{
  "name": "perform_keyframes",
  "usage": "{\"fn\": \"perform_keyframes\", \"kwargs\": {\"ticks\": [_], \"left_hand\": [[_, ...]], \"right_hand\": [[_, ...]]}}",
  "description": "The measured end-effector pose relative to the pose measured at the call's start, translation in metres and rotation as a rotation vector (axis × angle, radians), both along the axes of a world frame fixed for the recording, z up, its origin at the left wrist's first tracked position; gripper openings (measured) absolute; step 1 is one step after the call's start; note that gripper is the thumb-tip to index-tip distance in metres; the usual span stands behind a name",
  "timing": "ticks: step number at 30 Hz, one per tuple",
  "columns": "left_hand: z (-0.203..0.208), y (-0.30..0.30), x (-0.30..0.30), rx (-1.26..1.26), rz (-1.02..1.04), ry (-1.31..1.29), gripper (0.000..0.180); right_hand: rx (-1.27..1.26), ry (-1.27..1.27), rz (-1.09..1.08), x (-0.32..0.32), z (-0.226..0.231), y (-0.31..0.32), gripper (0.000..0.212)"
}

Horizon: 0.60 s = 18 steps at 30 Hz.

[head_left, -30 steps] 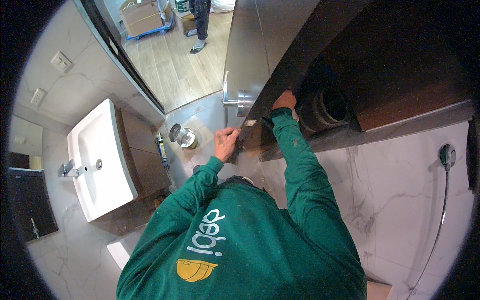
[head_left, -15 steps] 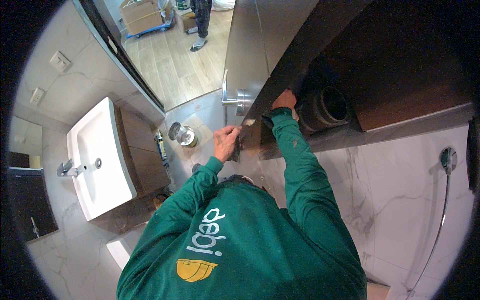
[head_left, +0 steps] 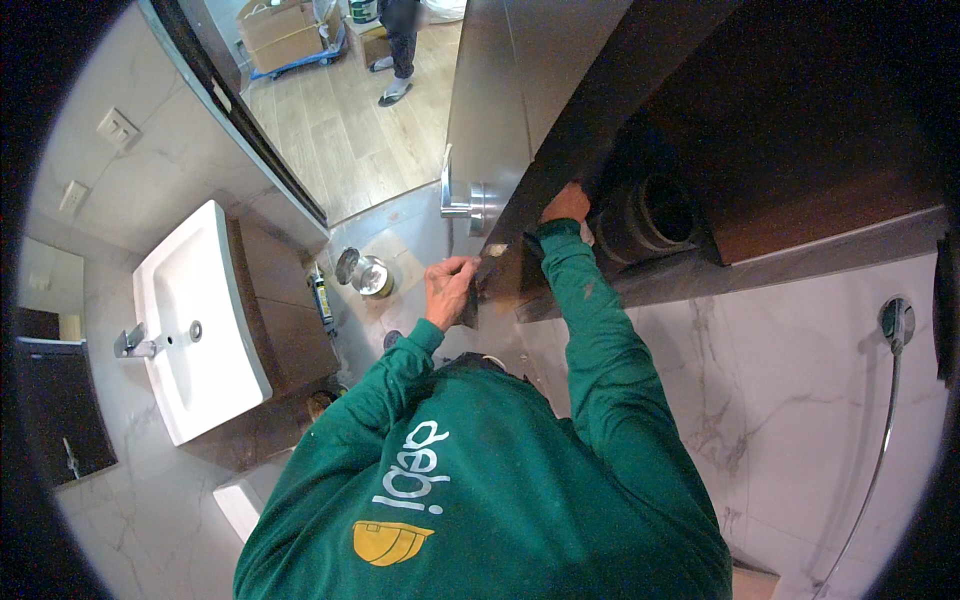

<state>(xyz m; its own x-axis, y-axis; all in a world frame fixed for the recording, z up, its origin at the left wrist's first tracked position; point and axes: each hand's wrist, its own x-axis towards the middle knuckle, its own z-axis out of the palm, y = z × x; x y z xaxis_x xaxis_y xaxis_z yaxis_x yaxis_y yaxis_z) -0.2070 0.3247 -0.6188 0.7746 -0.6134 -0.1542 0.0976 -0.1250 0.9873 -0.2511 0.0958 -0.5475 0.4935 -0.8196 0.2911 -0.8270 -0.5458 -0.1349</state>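
My left hand (head_left: 450,292) is closed in a pinch beside the edge of a dark grey door (head_left: 500,130). Below its fingers a dark flat piece (head_left: 469,310) shows, too unclear to name. Just past the fingertips a pale patch (head_left: 496,250) marks the door's edge. My right hand (head_left: 567,204) is curled closed farther along that edge, and the wrist hides whatever it grips. To its right lies a dark round hollow thing (head_left: 650,217), like a bucket or wide pipe. A silver lever handle (head_left: 466,204) juts from the door, beyond my left hand.
An open tin (head_left: 373,276) with its lid raised stands on the floor at left, near a sealant cartridge (head_left: 321,298). A white washbasin (head_left: 200,325) fills the left side. Through the doorway are a person's legs (head_left: 400,60) and a cardboard box (head_left: 285,40). A shower hose (head_left: 885,430) hangs at right.
Both hands stay at nearly the same places, closed as before. The pale patch beyond my left fingertips looks slightly smaller and brighter.
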Motion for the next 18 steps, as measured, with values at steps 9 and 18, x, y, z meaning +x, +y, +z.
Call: {"fn": "perform_keyframes", "kwargs": {"ticks": [9,18], "left_hand": [[-0.003,0.000,-0.003,-0.060,-0.017,-0.074,0.030],[-0.020,0.000,0.001,0.186,-0.193,-0.648,0.025]], "right_hand": [[-0.113,-0.080,0.008,-0.001,-0.021,-0.007,0.024],[0.061,0.055,-0.003,0.001,-0.029,-0.020,0.021]]}}
